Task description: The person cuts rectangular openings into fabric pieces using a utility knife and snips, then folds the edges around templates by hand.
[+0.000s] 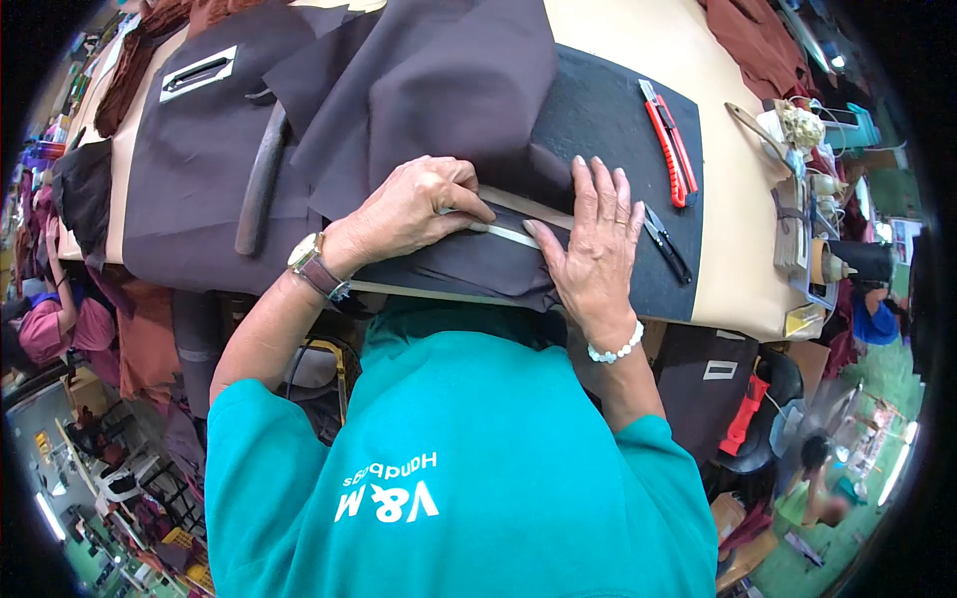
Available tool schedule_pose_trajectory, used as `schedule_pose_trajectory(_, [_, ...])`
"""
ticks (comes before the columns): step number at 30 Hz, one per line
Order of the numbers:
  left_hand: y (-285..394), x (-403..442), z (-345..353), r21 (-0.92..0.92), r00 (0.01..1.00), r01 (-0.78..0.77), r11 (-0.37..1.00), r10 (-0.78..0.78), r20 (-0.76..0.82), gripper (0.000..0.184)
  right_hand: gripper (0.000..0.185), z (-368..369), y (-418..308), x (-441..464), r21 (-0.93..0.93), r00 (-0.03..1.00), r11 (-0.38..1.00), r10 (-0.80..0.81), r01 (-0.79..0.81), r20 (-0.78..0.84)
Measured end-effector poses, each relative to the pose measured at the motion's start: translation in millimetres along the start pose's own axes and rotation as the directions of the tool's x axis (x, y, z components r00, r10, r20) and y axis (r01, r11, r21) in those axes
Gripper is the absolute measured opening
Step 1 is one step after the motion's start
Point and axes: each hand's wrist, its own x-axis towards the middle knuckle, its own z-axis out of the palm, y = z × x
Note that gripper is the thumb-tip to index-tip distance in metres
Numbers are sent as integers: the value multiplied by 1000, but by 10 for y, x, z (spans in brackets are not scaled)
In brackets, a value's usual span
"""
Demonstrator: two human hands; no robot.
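Note:
Dark purple-brown fabric [449, 90] lies bunched and folded across the table in front of me. My left hand [424, 204], with a watch on its wrist, pinches a narrow white strip [510, 234] along a fold of the fabric. Fingers stretched, my right hand [595, 249] lies flat on the fabric, its thumb at the strip's other end. A beaded bracelet is on that wrist. What exactly sits between my left fingertips is partly hidden.
A red box cutter [670, 145] and a small black-handled knife [668, 244] lie on a black cutting mat [618, 100]. A dark curved tool [262, 179] rests at left. Glue bottles [825, 184] and clutter stand at right. Other people work farther off.

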Motion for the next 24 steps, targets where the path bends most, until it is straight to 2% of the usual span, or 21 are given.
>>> schedule_pose_trajectory(3, [-1,-3,4,0,1000,9,1000,-9,3,19,77,-9,51,-41,-10,999,999,36,-36,5])
schedule_pose_trajectory(9, [-8,-8,8,23,1000,9,1000,-9,6,14,79,91,-149,95,-45,1000,999,-22,22,7])
schedule_pose_trajectory(12, [11,-39,-1,18,999,7,1000,-7,-44,13,80,110,-220,122,-25,999,999,-41,41,5])
schedule_pose_trajectory(17, [-11,-122,-100,13,996,64,998,-63,-68,15,86,81,-54,44,-5,999,999,42,-42,0])
schedule_pose_trajectory(22, [-47,-113,-77,11,995,37,999,-36,-89,19,87,182,-301,159,-11,998,999,-37,36,-48])
schedule_pose_trajectory(24, [-24,-121,-83,29,992,95,995,-92,-86,21,88,288,-408,212,23,994,996,-80,81,-74])
